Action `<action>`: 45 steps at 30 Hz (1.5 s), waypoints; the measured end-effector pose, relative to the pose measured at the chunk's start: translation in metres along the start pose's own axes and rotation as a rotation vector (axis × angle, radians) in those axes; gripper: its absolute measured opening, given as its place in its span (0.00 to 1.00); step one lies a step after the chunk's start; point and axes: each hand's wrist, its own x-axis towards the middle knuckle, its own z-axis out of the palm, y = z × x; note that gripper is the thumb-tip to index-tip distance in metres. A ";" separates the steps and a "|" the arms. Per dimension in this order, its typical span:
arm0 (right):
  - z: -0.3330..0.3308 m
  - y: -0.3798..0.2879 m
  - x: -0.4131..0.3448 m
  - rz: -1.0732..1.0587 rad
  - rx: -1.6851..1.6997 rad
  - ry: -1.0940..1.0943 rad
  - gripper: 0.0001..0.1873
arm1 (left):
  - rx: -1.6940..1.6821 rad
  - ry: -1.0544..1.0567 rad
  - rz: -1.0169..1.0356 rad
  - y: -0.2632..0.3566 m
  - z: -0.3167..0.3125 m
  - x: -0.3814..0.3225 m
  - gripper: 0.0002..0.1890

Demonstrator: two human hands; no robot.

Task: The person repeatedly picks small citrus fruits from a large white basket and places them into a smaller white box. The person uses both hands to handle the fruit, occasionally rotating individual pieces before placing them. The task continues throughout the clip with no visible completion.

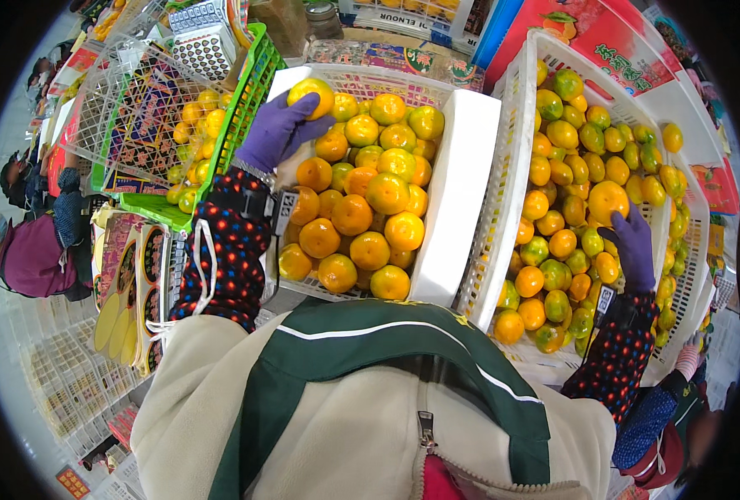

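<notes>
My left hand (276,132), in a purple glove, grips a yellow-orange mandarin (310,97) at the far left corner of the middle crate. Large mandarins (370,250) are heaped in that white plastic crate, and a white foam or card liner (460,181) stands along its right side. Over the right-hand white crate (493,250), my right hand (636,247), gloved the same, has its fingers on a large orange mandarin (608,200). Smaller green and orange mandarins (557,275) fill that crate beneath it.
On the left, a green plastic crate (235,112) holds mandarins under a clear grid tray (138,106). Sticker sheets (204,56) lie at its back. Stacked clear trays (70,362) stand lower left. Other people (39,256) work at both sides. A red printed carton (619,56) leans behind.
</notes>
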 end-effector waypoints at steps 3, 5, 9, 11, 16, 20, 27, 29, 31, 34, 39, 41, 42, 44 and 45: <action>0.021 -0.010 -0.027 -0.079 0.385 0.006 0.33 | 0.372 -0.129 0.017 0.002 0.003 0.017 0.28; 0.041 -0.011 -0.035 -0.142 0.635 -0.080 0.32 | 0.832 -0.320 0.075 0.000 0.011 0.029 0.28; 0.079 -0.009 -0.042 -0.037 0.841 -0.136 0.31 | 1.060 -0.258 0.184 -0.021 0.046 0.057 0.32; 0.092 -0.008 -0.039 0.018 0.889 -0.144 0.32 | 0.810 -0.372 0.082 -0.038 0.071 0.073 0.32; 0.104 -0.007 -0.032 0.022 0.890 -0.238 0.37 | 1.183 -0.580 0.160 -0.057 0.108 0.106 0.30; 0.106 -0.001 -0.030 0.048 0.829 -0.153 0.41 | 1.306 -0.578 0.102 -0.058 0.117 0.116 0.30; 0.113 -0.018 -0.033 0.065 0.722 -0.017 0.32 | 1.783 -0.186 0.437 -0.061 0.139 0.069 0.31; 0.121 -0.033 -0.043 0.055 0.457 0.146 0.29 | 1.575 -0.059 0.649 -0.045 0.153 0.047 0.28; 0.141 -0.048 -0.052 -0.117 0.405 0.167 0.31 | 1.018 -0.194 0.786 -0.033 0.174 0.017 0.30; 0.168 -0.065 -0.061 -0.597 0.018 0.093 0.36 | 0.496 -0.593 0.464 -0.029 0.201 -0.038 0.46; 0.161 -0.064 -0.047 -0.781 -0.369 0.018 0.40 | 0.412 -0.547 0.071 -0.018 0.178 -0.055 0.46; 0.129 -0.054 -0.020 -0.445 -0.182 0.091 0.34 | 0.270 -0.383 0.037 -0.012 0.151 -0.043 0.34; 0.113 -0.048 -0.002 -0.275 -0.191 0.201 0.32 | 0.208 -0.309 0.018 -0.009 0.137 -0.037 0.32; 0.074 -0.027 0.022 -0.138 -0.797 0.265 0.27 | 0.106 -0.216 -0.003 -0.005 0.111 -0.028 0.30; 0.061 -0.014 0.035 0.047 -1.001 0.164 0.28 | 0.068 -0.183 -0.020 -0.004 0.102 -0.025 0.29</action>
